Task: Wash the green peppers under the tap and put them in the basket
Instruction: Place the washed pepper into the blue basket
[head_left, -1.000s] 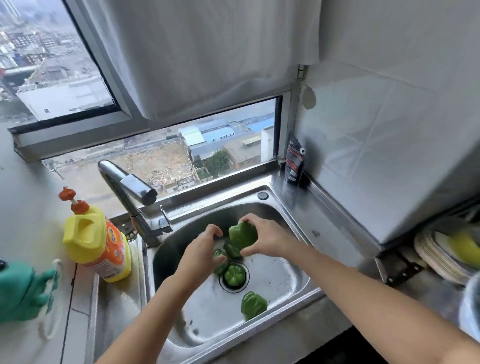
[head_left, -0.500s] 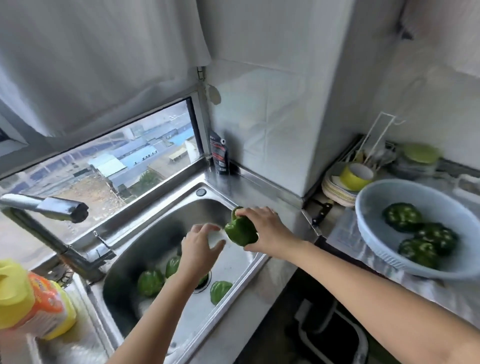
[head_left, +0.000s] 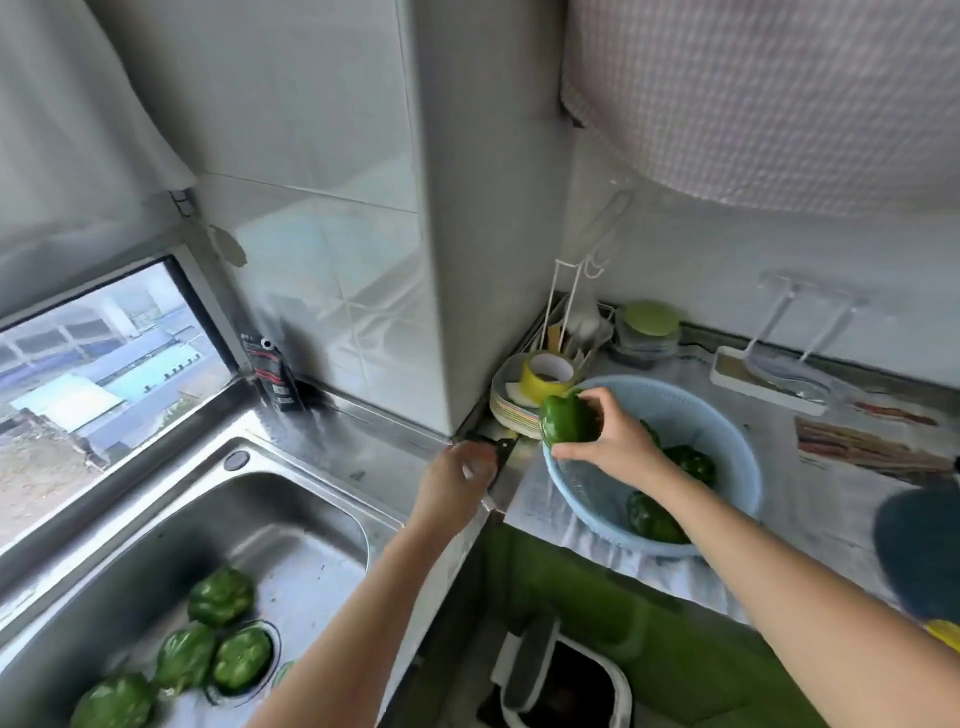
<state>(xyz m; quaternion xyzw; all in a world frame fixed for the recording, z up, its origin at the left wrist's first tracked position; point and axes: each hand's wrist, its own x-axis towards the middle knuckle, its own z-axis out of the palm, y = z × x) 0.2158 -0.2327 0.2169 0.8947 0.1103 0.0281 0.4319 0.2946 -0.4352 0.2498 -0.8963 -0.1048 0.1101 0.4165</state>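
Basket: pale blue and perforated, standing on the paper-covered surface at 3 o'clock in the view.
Right hand: fingers and thumb are curled round a green pepper, gripping it from its right side.
Held pepper: glossy and bright green, in the air over the rim of the basket at the basket's 10 o'clock, not touching it.
Peppers in basket: three dark green ones at the bottom, partly hidden by the right forearm.
Left hand: fingers loosely curled, nothing seen in its grasp. It hovers over the steel ledge between sink and basket, in front of a black-handled knife; whether it touches the knife cannot be told.
Sink: a steel basin at 8 o'clock in the view.
Peppers in sink: four, clustered round the drain at the basin's 7 o'clock.
Plates: a stack just beside the basket at its 10 o'clock, with a yellow tape roll on top.
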